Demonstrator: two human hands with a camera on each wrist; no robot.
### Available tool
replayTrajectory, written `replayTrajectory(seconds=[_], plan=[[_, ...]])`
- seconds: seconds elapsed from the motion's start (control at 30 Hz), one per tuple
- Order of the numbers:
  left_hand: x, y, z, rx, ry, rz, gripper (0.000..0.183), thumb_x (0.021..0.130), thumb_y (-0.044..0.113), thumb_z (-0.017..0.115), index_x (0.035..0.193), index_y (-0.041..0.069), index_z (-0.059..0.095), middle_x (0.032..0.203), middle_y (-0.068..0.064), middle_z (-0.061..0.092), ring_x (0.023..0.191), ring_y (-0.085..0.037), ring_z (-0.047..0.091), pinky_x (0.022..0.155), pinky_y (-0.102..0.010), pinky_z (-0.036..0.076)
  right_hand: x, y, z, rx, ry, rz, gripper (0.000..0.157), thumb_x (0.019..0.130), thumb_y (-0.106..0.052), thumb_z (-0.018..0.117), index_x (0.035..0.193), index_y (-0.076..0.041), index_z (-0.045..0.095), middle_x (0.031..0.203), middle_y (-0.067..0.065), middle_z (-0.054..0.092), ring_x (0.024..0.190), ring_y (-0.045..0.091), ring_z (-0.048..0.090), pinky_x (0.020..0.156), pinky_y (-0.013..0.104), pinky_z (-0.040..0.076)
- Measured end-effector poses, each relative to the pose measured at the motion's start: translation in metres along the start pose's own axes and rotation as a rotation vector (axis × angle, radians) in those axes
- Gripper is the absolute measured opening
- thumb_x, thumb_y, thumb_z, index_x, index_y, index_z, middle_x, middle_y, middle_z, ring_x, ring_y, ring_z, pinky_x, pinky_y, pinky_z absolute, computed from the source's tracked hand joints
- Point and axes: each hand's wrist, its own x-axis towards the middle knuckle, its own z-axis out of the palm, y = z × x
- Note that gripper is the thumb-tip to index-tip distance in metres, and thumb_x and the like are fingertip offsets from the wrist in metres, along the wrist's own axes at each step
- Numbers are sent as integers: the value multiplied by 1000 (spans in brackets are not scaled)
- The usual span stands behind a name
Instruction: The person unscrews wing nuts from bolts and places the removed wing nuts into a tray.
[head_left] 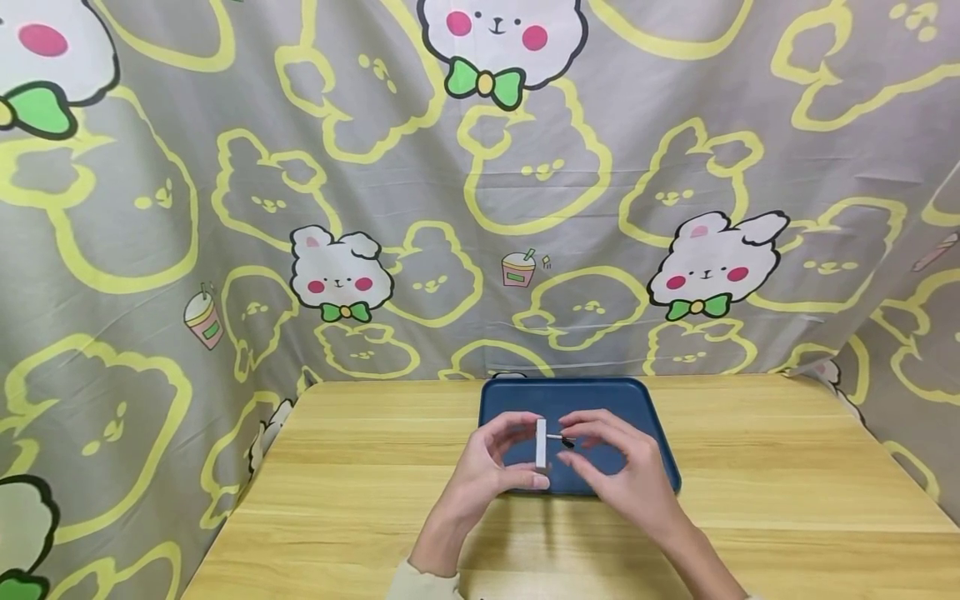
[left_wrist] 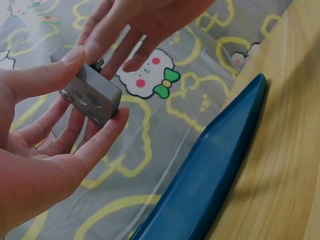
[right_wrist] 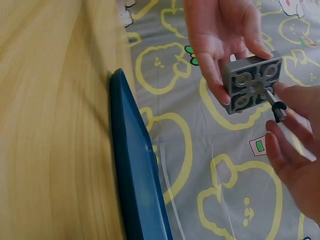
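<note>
- Foreground wooden surface (head_left: 360, 467); moving room at frame left and right;
- blue tray (head_left: 615, 397), centre; its rim (head_left: 662, 433) needs clearing;
- left hand (head_left: 480, 467) pinching the grey block (head_left: 541, 446), right hand (head_left: 628, 454) spread around the metal rod (head_left: 554, 437), contact unclear;
- block, lower centre; best held steady;
- rod; best kept square to it.

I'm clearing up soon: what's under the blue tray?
The wooden tabletop supports the blue tray; the patch beneath its base is covered, so anything else there cannot be seen.
</note>
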Motion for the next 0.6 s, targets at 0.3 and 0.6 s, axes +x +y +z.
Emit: replayTrajectory(seconds=[0.3,0.6], plan=[[1,0,2,11,21,8,67,75,-15,83,136,0,58,140,-18,55,131,-30,52,97,-47,57,1,-3,-8,176,-17,408,21,94,-11,75,115,-8,73,109,3,74,98,17,73,83,27,61],[1,0,5,62,30,10,65,75,-18,80,134,3,60,136,-19,58,128,-29,54,96,-44,58,3,-1,-11,289,-53,553,26,96,-14,74,120,-4,70,111,14,74,91,21,75,76,36,64]])
